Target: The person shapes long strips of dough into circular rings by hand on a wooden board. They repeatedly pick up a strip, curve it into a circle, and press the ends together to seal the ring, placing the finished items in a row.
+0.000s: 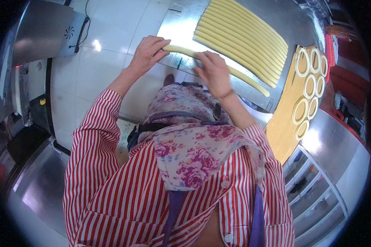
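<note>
A long pale-yellow dough rope (247,79) runs along the near edge of the metal tabletop. My left hand (149,51) pinches its left end between thumb and fingers, beyond the table's left edge. Further right, my right hand (214,73) is curled over the middle of the same rope; its fingertips are slightly blurred. The rope's right end rests on the metal. Just behind it, several similar dough ropes (241,39) lie side by side in a tight block.
To the right, a wooden board (282,123) holds several dough rings (299,111). The metal table (173,29) carries the dough. A metal rack (317,177) stands at lower right, below a steel surface (329,144). A steel machine (49,29) with a cable is at far left.
</note>
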A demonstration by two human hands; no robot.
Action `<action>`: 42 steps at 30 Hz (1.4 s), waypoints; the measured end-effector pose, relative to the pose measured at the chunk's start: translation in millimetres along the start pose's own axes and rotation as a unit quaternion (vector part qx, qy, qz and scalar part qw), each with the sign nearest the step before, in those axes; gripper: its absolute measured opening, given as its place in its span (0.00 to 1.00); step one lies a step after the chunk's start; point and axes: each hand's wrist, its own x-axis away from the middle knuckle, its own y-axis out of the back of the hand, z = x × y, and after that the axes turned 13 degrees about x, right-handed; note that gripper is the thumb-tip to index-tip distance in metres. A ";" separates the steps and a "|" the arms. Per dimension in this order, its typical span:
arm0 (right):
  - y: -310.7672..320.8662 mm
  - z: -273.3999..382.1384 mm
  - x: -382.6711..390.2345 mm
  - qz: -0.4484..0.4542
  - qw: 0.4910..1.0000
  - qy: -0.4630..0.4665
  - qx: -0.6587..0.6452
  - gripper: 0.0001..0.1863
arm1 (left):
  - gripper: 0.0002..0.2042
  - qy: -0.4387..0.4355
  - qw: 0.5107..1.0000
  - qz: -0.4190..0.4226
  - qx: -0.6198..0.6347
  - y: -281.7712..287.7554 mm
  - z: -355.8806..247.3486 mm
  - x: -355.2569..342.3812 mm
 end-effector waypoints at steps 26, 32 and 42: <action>43.6 -182.0 106.5 0.004 0.974 -0.195 0.114 0.09 | 0.17 0.032 0.991 0.105 -0.078 -7.1 10.0 -48.5; 106.1 -170.4 113.2 0.101 0.974 -0.187 0.073 0.06 | 0.12 0.084 0.972 0.207 -0.066 -8.4 -44.6 -74.1; 279.8 -261.0 203.7 0.064 0.933 -0.325 0.141 0.08 | 0.09 -0.145 0.955 0.252 -0.066 -138.7 -234.4 -309.6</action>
